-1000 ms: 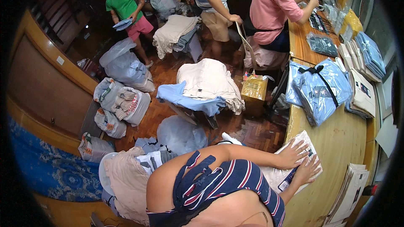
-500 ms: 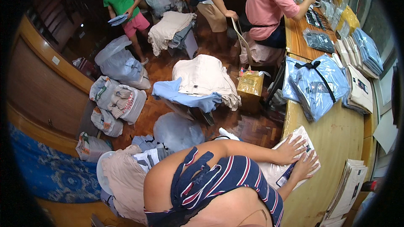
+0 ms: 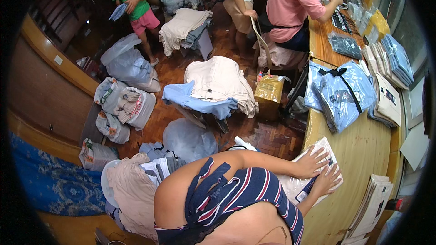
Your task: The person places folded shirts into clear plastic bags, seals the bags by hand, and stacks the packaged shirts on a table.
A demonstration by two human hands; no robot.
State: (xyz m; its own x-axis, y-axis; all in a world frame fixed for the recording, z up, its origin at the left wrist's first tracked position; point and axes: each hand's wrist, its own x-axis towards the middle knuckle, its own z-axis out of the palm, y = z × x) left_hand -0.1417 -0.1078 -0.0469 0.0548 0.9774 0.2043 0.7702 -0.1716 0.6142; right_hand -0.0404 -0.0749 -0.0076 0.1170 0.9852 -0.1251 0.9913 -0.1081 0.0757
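Note:
On the wooden table edge lies a pale folded garment in a clear plastic bag, with a dark label near its lower end. My left hand rests flat on the bag with fingers spread. Just below it, my right hand also lies flat on the plastic, fingers apart. The two hands are close together, and neither grips anything. My arms and striped top cover the near end of the bag.
On the table, a tied stack of bagged light-blue garments lies farther up and a stack of packed beige garments nearer. Beige garments cover a stand. Bags sit on the floor. A person in pink sits at the far desk.
My hands stay flat on the bag, nearly unmoved. The view has shifted slightly. At the back, the person in green has swung a folded blue piece to the left.

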